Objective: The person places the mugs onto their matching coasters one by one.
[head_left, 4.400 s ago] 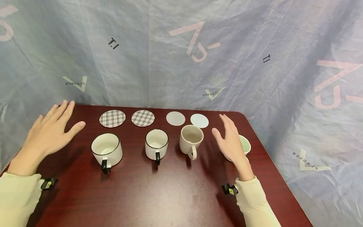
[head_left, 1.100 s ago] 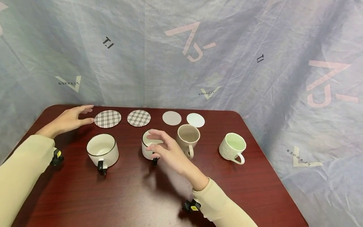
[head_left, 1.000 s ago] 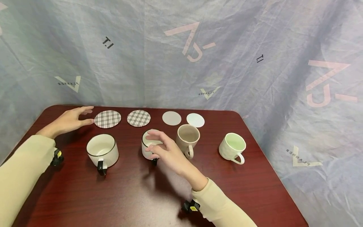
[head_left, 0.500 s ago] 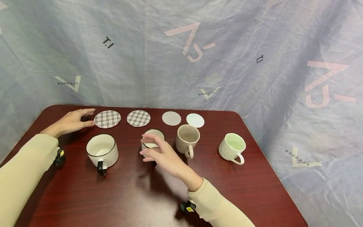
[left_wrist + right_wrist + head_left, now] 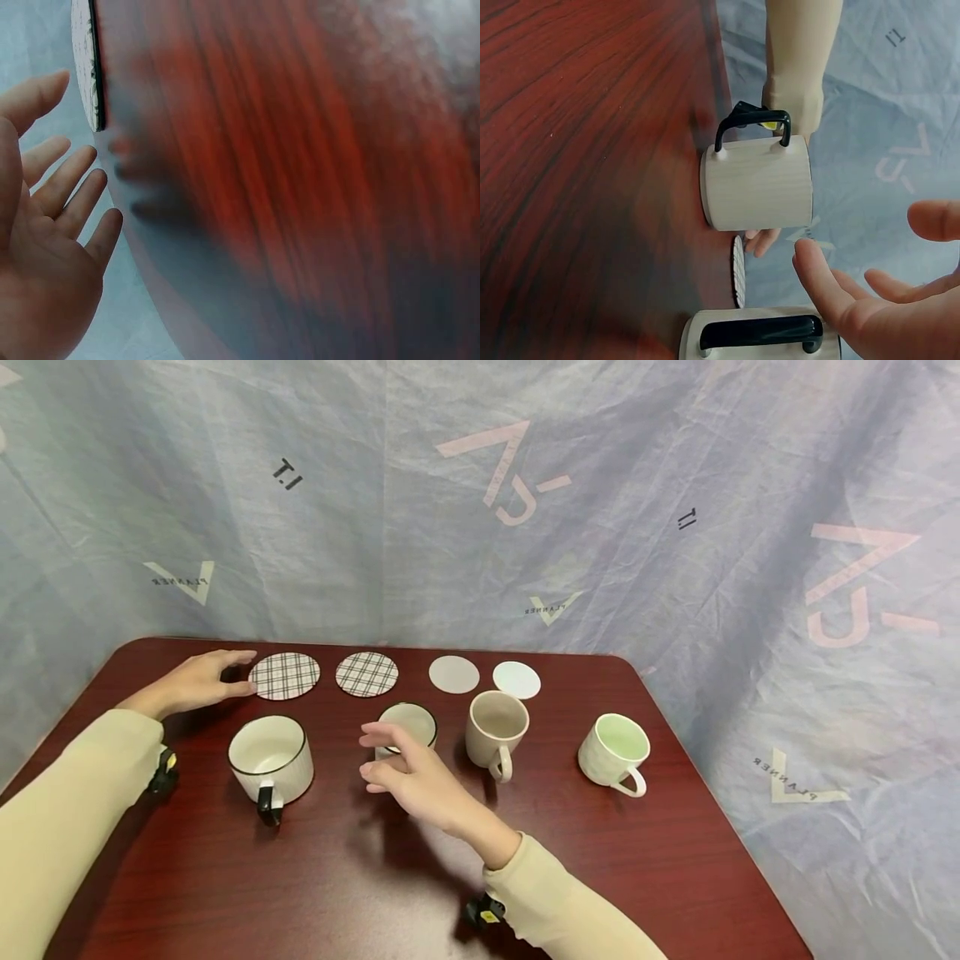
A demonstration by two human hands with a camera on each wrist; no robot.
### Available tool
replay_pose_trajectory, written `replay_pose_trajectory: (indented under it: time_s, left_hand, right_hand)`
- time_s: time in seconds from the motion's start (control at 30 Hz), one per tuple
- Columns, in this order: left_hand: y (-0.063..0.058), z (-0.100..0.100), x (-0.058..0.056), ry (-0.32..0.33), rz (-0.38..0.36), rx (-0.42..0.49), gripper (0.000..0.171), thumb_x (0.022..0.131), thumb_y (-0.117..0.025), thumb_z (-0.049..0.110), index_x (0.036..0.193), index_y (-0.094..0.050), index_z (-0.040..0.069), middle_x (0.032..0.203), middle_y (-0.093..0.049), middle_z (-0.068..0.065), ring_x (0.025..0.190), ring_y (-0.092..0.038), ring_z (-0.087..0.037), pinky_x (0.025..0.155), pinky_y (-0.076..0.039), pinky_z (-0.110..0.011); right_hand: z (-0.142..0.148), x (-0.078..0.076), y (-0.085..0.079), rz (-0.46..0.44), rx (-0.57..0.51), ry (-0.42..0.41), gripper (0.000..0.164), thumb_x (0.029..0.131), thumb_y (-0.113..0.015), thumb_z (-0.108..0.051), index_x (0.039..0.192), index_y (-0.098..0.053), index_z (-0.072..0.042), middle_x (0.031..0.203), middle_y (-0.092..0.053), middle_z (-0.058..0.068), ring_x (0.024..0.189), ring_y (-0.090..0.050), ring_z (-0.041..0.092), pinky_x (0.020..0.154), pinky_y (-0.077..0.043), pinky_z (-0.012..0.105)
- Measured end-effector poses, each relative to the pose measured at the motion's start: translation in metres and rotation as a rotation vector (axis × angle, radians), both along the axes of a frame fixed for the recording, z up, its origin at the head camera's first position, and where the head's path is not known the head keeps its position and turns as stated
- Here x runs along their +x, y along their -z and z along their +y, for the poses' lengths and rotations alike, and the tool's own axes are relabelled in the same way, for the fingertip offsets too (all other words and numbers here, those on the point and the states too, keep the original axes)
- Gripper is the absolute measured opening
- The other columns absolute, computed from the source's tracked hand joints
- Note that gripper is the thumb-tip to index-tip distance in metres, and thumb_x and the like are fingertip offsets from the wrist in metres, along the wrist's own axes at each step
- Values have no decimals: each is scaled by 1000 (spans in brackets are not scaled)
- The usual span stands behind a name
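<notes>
My left hand (image 5: 201, 682) hovers at the left edge of a black-and-white plaid coaster (image 5: 284, 676), thumb and fingers spread apart and holding nothing. Just in front of that coaster stands a wide white mug (image 5: 273, 760) with a black rim and black handle. My right hand (image 5: 420, 781), fingers loosely extended and holding nothing, is over a smaller white mug (image 5: 408, 720) with a black rim, hiding its handle in the head view. In the right wrist view, the fingers are close beside this smaller mug (image 5: 757, 319), and the wide mug (image 5: 757, 184) stands beyond.
A second plaid coaster (image 5: 367, 674), a grey coaster (image 5: 453, 674) and a white coaster (image 5: 517, 680) lie along the table's back edge. A beige mug (image 5: 497, 727) stands right of the small white mug, and a pale green mug (image 5: 613, 750) farther right. A printed cloth (image 5: 480, 510) hangs behind the table (image 5: 315, 893).
From beside the green mug, my right hand has come left to the small white mug, still drifting left. The left hand lowered to the plaid coaster and edged right. Mugs and coasters have stayed put.
</notes>
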State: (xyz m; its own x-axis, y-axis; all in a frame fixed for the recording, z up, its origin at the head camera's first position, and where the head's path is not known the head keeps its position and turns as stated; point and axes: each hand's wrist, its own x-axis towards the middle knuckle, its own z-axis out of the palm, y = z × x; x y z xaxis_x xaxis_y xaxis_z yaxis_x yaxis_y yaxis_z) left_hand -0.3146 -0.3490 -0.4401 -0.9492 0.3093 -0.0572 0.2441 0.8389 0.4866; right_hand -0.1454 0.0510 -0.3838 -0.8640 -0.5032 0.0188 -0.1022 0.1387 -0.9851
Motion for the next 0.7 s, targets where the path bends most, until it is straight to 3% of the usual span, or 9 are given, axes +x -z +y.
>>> replay_pose_trajectory:
  time_s: [0.33,0.7]
  left_hand:
    - [4,-4,-2,16,-7,-28,77,102,-71,35,158,-39,-8,157,-34,-43,145,-30,-64,113,-27,-77]
    - [6,-4,-3,32,1,-34,76,101,-72,37,156,-44,-7,157,-34,-43,145,-31,-63,113,-28,-77]
  right_hand:
    - [-7,1,4,-14,20,-9,49,103,-62,-6,151,-53,-13,144,-61,7,99,-74,12,92,-61,30]
    - [-14,4,8,-36,10,-17,47,103,-64,-7,149,-55,-12,143,-62,8,95,-73,13,90,-62,30]
